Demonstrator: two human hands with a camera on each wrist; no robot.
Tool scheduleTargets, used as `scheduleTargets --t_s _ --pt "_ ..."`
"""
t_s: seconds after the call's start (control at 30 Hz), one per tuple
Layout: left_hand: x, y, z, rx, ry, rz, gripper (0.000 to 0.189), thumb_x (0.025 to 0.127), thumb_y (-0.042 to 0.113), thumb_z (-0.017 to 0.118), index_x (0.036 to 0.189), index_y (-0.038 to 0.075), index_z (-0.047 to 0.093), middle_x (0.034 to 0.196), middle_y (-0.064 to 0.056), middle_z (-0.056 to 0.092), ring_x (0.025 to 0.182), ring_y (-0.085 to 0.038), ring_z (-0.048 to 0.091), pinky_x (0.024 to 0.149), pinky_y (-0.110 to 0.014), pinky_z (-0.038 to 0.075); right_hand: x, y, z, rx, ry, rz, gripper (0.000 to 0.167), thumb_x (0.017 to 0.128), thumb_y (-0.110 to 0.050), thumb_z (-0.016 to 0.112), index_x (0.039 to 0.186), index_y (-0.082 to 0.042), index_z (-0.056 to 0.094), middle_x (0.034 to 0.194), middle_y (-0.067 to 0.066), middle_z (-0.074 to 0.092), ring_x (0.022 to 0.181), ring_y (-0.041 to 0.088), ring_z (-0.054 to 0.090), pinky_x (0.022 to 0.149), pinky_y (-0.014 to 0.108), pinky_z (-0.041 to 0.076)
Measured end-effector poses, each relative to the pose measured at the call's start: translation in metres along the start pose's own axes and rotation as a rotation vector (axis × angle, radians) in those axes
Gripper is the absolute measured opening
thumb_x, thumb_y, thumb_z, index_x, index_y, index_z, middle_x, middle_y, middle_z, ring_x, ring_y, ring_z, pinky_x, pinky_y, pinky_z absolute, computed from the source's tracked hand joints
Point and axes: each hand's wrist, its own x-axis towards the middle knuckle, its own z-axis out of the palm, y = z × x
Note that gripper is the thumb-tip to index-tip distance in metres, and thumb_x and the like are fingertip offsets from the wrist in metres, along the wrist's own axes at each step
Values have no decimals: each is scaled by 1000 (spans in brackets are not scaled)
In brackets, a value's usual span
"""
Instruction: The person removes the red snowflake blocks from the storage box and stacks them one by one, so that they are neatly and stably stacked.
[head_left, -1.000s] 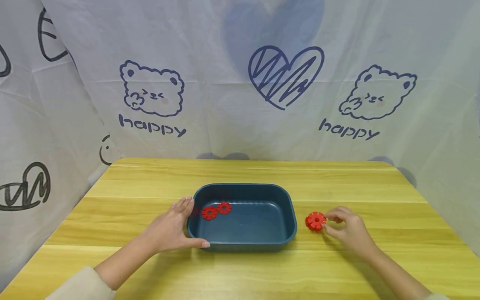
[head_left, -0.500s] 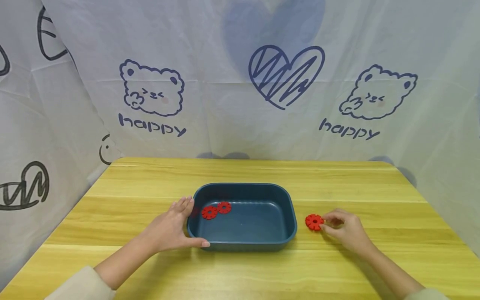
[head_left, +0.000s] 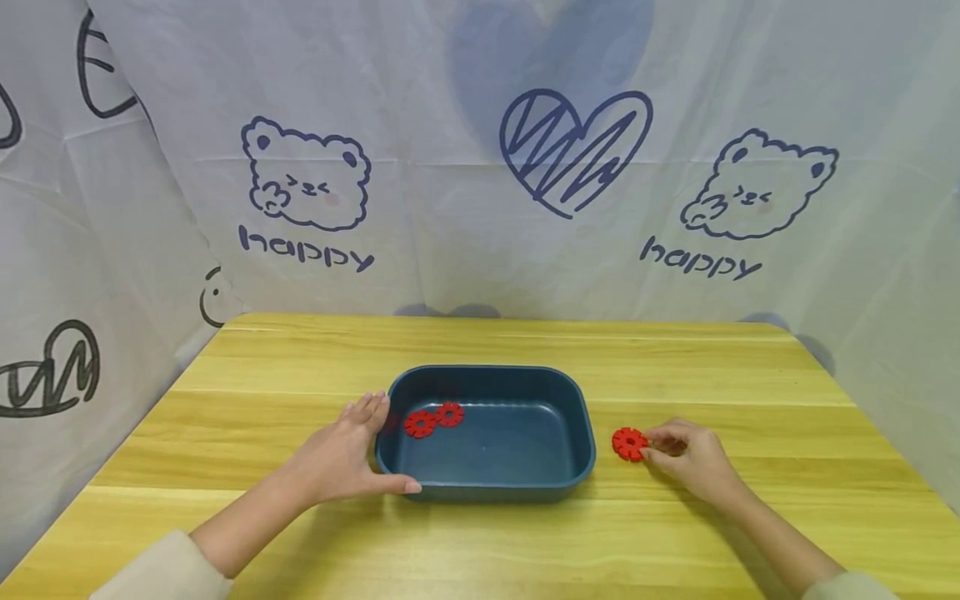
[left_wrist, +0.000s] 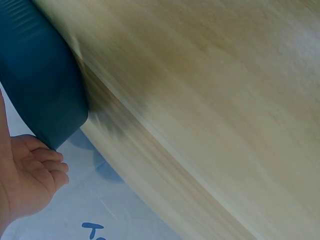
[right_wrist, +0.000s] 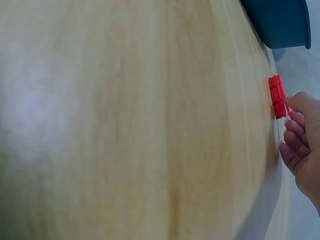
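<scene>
My left hand [head_left: 343, 458] holds the left end of a dark blue plastic bin [head_left: 487, 493], thumb along the front wall and fingers at the left rim. Two flat red notched building discs [head_left: 419, 424] lie inside the bin toward its left. Just right of the bin, a small stack of red notched discs [head_left: 628, 444] sits on the table. My right hand [head_left: 697, 462] pinches the stack's right edge between thumb and fingertips. In the right wrist view the stack [right_wrist: 276, 97] shows several layers; how many discs the fingers hold cannot be told.
A yellow wood-grain table [head_left: 480, 550] carries everything. Behind and to the left hangs a white cloth [head_left: 442, 250] with drawn bears and a heart. The bin's right wall [head_left: 587, 442] stands close to the disc stack.
A second ago the right hand held a disc slightly above and to the right of the stack; it came down onto it. Since half a second ago, hardly anything has moved.
</scene>
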Motion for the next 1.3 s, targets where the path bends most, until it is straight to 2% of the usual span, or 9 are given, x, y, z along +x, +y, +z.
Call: scheduleTargets --t_s 0.33,1.0,1.3 --pt "1 0 0 -4 -4 -2 114 66 71 64 141 -8 29 148 -26 29 136 -42 29 106 -53 33 1 3 0 16 -13 -34 11 76 -1 72 87 0 71 79 3 65 68 -6 52 59 18 49" --pt "0 0 -1 -4 -8 -9 115 66 72 63 142 -8 29 147 -27 29 135 -43 30 104 -53 35 2 0 -2 19 -49 9 12 79 -3 70 90 1 71 83 5 66 70 -5 53 62 18 50" --pt "0 0 -1 1 -5 -9 116 66 73 62 142 -8 28 147 -27 29 135 -43 30 105 -53 35 1 1 0 19 -35 -11 10 78 -2 71 88 0 71 81 4 66 70 -6 53 61 19 50"
